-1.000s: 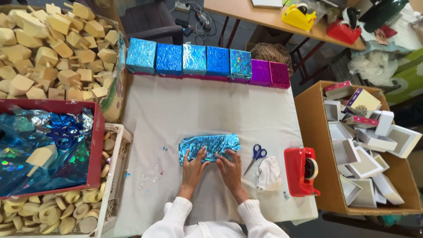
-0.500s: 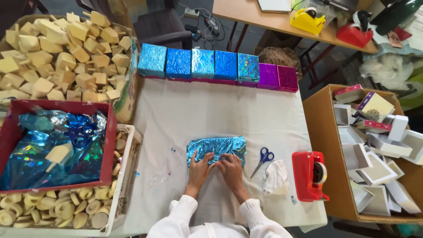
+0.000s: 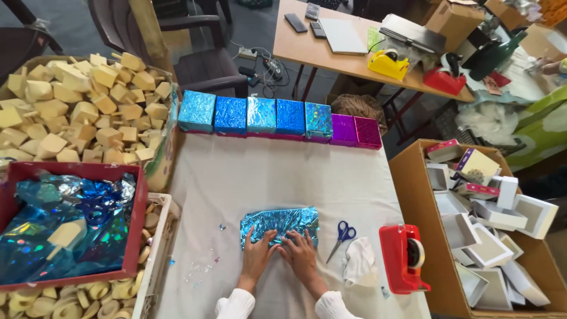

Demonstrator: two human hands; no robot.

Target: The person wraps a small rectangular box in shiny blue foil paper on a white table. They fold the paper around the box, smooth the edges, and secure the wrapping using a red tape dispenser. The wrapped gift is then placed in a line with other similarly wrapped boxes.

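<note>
Head view: left hand point(image 3: 257, 255) and right hand point(image 3: 302, 256), both open and flat, press the near edge of the blue foil bundle point(image 3: 279, 225) lying on the white table point(image 3: 260, 177), with blue-handled scissors point(image 3: 340, 236) just beside its right end.

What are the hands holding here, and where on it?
Both the left hand and right hand press flat on the near edge of the blue foil-wrapped bundle on the table; nothing is lifted.
</note>
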